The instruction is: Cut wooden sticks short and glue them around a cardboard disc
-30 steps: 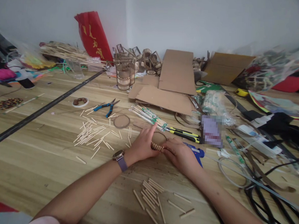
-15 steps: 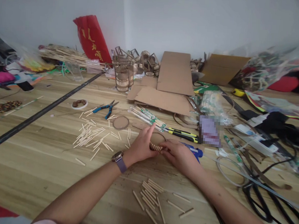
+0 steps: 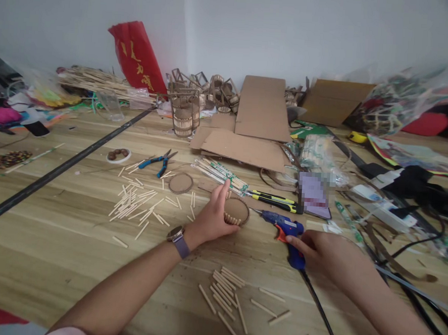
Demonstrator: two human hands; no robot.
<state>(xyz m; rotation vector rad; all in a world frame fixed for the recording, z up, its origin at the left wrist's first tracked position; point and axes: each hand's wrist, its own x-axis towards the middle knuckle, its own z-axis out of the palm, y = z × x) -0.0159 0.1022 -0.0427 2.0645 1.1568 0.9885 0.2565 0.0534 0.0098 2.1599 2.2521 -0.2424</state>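
My left hand (image 3: 210, 218), with a watch on its wrist, curves round the left side of a round cardboard base (image 3: 238, 210), thumb at its near edge. Short sticks (image 3: 231, 219) stand along part of the base's rim; my hand hides some of that rim. My right hand (image 3: 327, 249) is at a blue glue gun (image 3: 283, 223), thumb across the handle beside the orange trigger. Its other fingers are partly hidden. The gun's nozzle points left at the base, a little apart from it. Cut sticks (image 3: 224, 294) lie on the table nearer me.
More cut sticks (image 3: 134, 202), another cardboard disc (image 3: 180, 183) and blue pliers (image 3: 159, 162) lie to the left. Beyond the base are yellow-black cutters (image 3: 275, 201), a phone (image 3: 315, 193) and cardboard sheets (image 3: 244, 148). Small stick baskets (image 3: 183, 122) stand behind. The gun's black cord (image 3: 321, 310) runs toward me.
My right hand has left the base's rim and moved right to the glue gun, taking its handle. My left hand has stayed at the base.
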